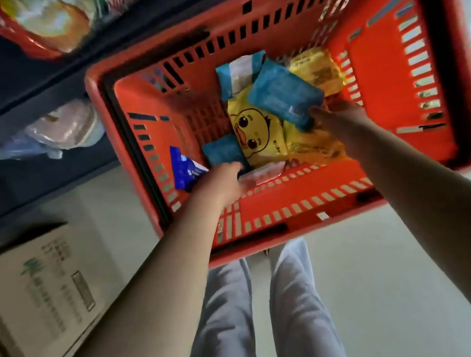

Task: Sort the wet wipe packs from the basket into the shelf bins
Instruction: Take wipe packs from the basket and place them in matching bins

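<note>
A red basket stands on the floor in front of me and holds several wet wipe packs. Among them are a yellow duck pack, another yellow pack, teal packs and a white-and-teal pack. My right hand pinches the near edge of a tilted teal pack lying on the yellow ones. My left hand is low in the basket's near left corner. It holds a dark blue pack that sticks up on edge beside a small teal pack. Its fingertips are hidden.
Dark shelves run along the left, with bagged goods on one shelf and more above it. A cardboard box sits on the floor at the left. My legs in light trousers are below the basket. Pale floor lies to the right.
</note>
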